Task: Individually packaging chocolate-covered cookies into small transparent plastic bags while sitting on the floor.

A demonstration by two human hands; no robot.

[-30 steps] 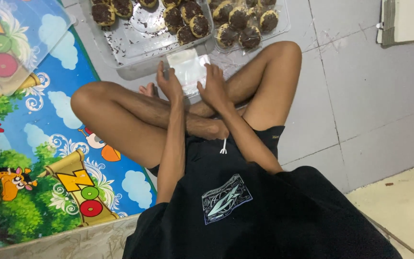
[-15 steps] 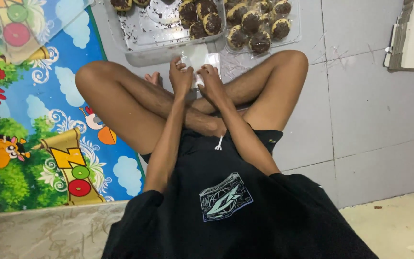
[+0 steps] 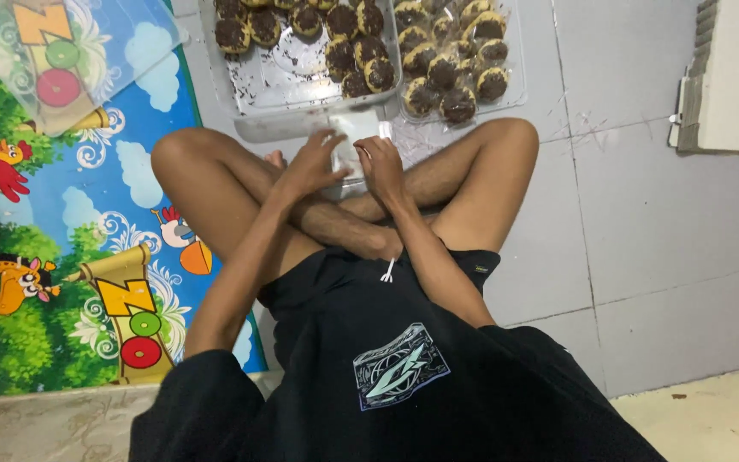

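I sit cross-legged on a tiled floor. My left hand (image 3: 314,162) and my right hand (image 3: 381,167) both grip a small clear plastic bag (image 3: 354,137) held over my shins. Just beyond the bag lies a clear plastic tray (image 3: 275,85) with several chocolate-topped round pastries (image 3: 361,51) along its far side and crumbs on its bare part. To its right sits a second clear tray (image 3: 515,77) packed with several more pastries (image 3: 455,73), some in wrappers.
A colourful cartoon play mat (image 3: 53,257) covers the floor at the left. A clear plastic lid (image 3: 70,60) rests on its top corner. A white block-shaped object (image 3: 733,77) stands at the upper right. Grey tiles (image 3: 660,222) spread to the right.
The view has tilted so the trays and my hands sit lower in frame. My hands stay together on the bag, my left fingers shifting slightly over it.
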